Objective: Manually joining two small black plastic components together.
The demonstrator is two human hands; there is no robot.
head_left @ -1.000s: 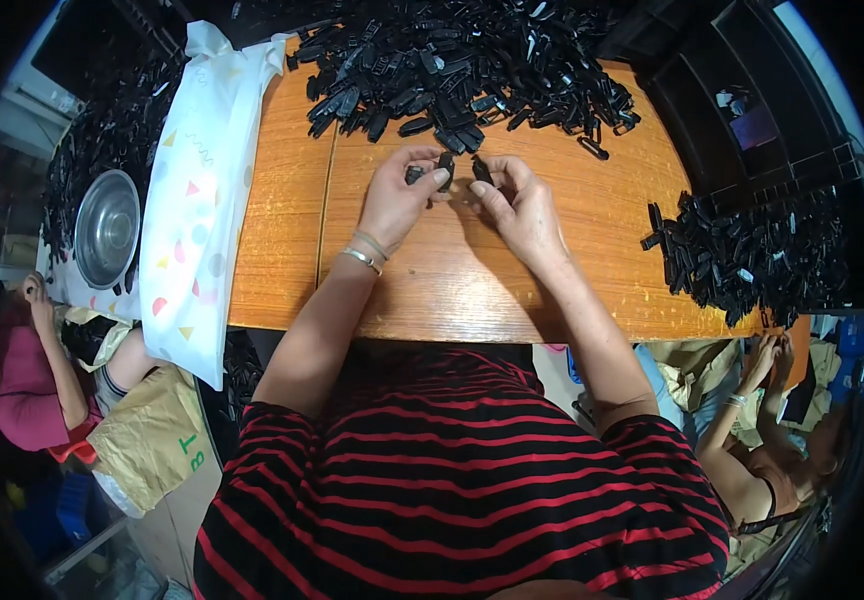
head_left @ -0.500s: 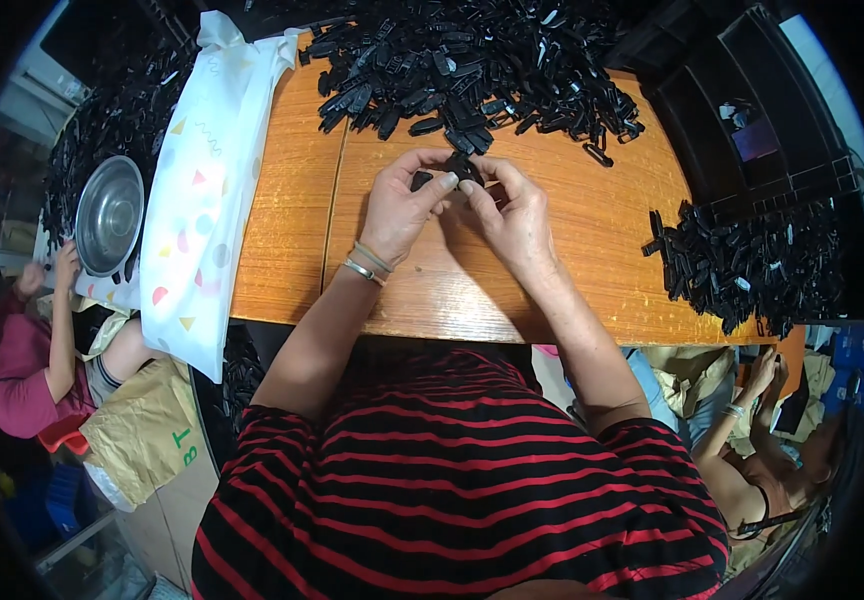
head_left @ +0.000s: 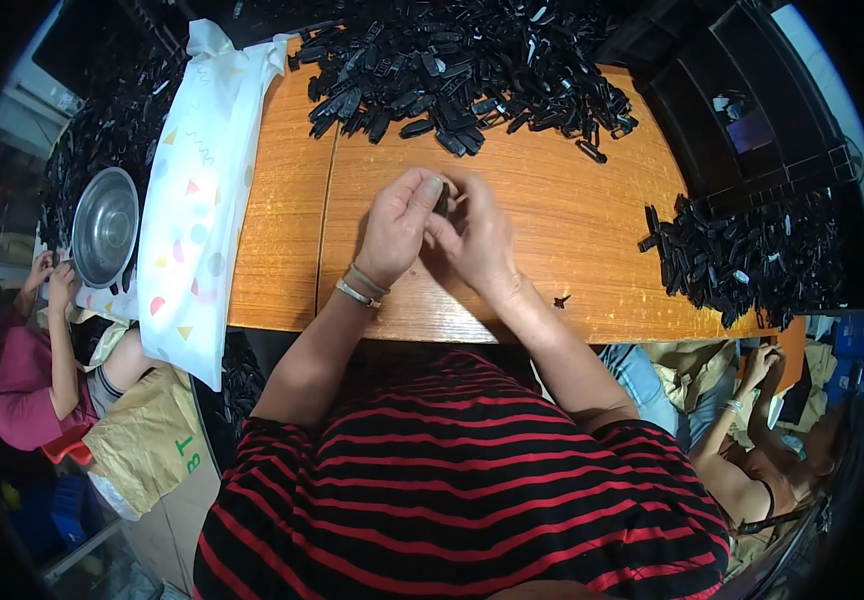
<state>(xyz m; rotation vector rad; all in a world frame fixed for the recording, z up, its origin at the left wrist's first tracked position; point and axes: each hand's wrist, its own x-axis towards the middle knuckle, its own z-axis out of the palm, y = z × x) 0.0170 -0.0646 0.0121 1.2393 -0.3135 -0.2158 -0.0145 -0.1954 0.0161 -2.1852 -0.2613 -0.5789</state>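
Over the middle of the wooden table [head_left: 552, 220], my two hands meet around a small black plastic piece [head_left: 442, 203]. My left hand [head_left: 396, 228] is closed, its thumb pressed on the piece from above. My right hand [head_left: 479, 240] has its fingers curled against the other side of it. Most of the piece is hidden by the fingers, so its exact shape does not show. A tiny black scrap [head_left: 562, 301] lies on the table beside my right forearm.
Black plastic pieces form a large pile [head_left: 462, 70] at the table's far side and a smaller pile [head_left: 747, 260] at right, below a black bin [head_left: 782, 90]. A white patterned sheet [head_left: 192, 210] and metal bowl [head_left: 105, 228] lie left. People work at both sides.
Both hands have come nearer to me, away from the far pile, with fingers closer together around the piece. The tiny black scrap now shows on the table by my right forearm.
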